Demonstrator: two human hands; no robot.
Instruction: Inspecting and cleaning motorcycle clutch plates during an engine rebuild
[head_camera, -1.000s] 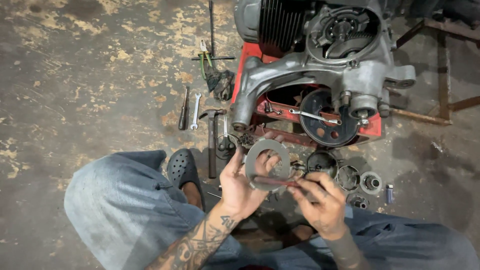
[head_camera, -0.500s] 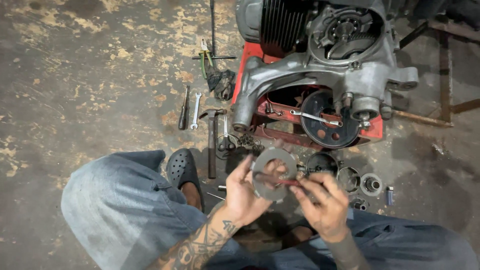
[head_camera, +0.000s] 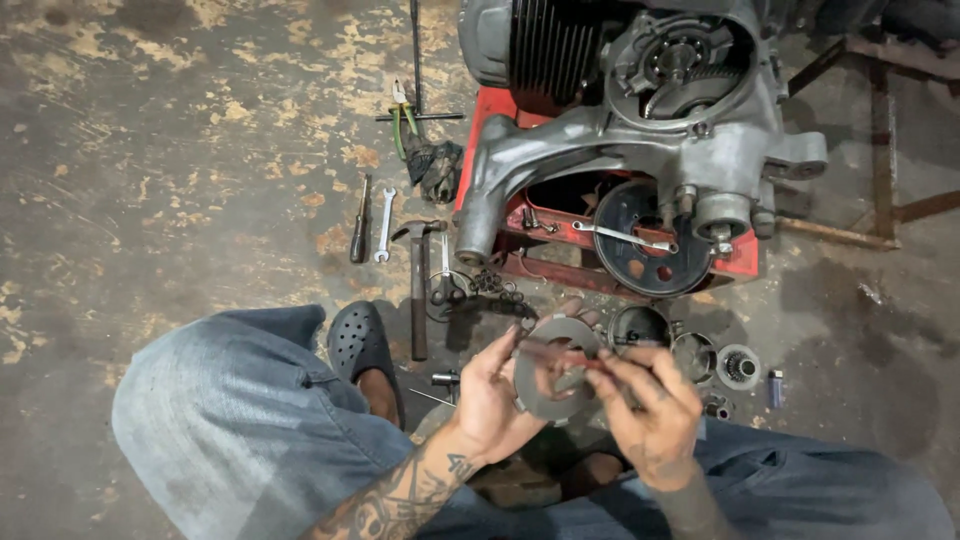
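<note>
A: What's the biggest thing in front of the person?

B: A grey engine (head_camera: 640, 130), resting on a red tray (head_camera: 740, 268) on the stained floor (head_camera: 150, 150). A dark round plate (head_camera: 640, 240) with a wrench across it lies in the tray under the engine.

A: And smaller things?

B: A hammer (head_camera: 418, 285) just left of the tray, a screwdriver (head_camera: 360, 232) and a spanner (head_camera: 385, 224) further left, pliers (head_camera: 402, 115) above them. A small gear (head_camera: 740, 366) lies on the floor to the right of the hands.

A: The hands?

B: The left hand (head_camera: 490, 400) has its grip closed on the edge of a flat grey ring (head_camera: 548, 395), held over the lap, near the tray. The right hand (head_camera: 650, 410) pinches a thin reddish tool (head_camera: 560, 355) laid across the ring, touching it.
</note>
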